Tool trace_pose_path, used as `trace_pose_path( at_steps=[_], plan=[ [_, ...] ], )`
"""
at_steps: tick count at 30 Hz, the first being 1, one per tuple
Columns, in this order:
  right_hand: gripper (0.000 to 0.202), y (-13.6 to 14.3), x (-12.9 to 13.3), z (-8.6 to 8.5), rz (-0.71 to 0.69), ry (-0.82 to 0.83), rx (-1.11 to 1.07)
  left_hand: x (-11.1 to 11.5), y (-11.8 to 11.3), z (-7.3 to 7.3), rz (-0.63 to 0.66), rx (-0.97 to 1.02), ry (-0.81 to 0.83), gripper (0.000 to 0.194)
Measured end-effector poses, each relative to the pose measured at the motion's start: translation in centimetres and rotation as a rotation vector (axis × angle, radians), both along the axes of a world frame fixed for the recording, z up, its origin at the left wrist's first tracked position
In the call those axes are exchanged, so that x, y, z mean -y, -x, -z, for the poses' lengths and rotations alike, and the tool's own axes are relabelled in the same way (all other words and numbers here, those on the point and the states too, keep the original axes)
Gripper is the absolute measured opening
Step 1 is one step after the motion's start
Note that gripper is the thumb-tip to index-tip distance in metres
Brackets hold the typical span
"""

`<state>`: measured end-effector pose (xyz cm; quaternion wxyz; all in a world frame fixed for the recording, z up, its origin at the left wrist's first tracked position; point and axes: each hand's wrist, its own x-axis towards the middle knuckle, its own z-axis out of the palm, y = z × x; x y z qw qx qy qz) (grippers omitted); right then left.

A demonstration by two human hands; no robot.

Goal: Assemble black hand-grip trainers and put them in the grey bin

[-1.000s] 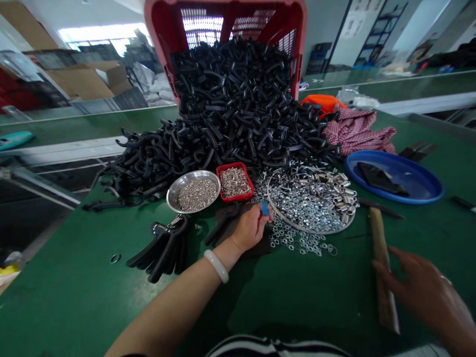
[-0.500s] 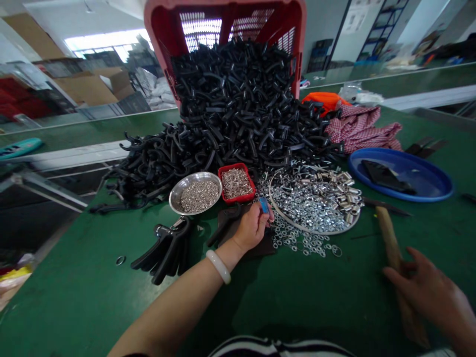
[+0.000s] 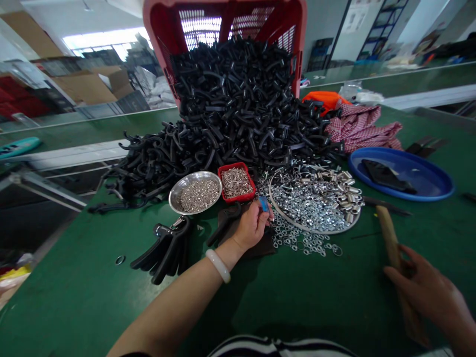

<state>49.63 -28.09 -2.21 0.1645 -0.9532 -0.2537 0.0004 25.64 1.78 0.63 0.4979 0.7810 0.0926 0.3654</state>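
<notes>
My left hand (image 3: 253,224) is closed in a pinch over a dark flat block (image 3: 264,245), and blue material (image 3: 264,204) shows at its fingertips; what else it grips is hidden. A black curved handle (image 3: 225,224) lies by that block. At the right, my right hand (image 3: 427,282) is wrapped round a wooden stick (image 3: 388,235) resting on the green table. Behind the left hand are a red tray (image 3: 236,198) of small metal pins and a steel dish (image 3: 174,196) of tiny metal parts. Metal rings and springs (image 3: 316,203) are heaped between the hands.
Black handles (image 3: 238,99) spill from a tipped red crate (image 3: 300,54). Several assembled black grips (image 3: 163,253) lie left of my left hand. A blue plate (image 3: 431,191) holding a black object (image 3: 386,177) and a checked cloth (image 3: 364,126) are at the right.
</notes>
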Motion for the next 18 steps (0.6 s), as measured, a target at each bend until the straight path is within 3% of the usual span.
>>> trace_pose_path(
  at_steps=[3,9,18],
  plan=[
    [0.072,0.5,-0.6,-0.8,0.076,0.076,-0.183,-0.1,0.0,0.1,0.005,-0.014,-0.028,0.019],
    [0.074,0.9,-0.9,-1.6,0.096,0.114,-0.232,0.0,0.0,-0.1,0.002,-0.002,-0.071,0.017],
    [0.078,0.8,-0.5,-0.3,0.056,0.17,-0.112,0.1,0.0,0.0,-0.007,0.003,-0.083,0.018]
  ],
)
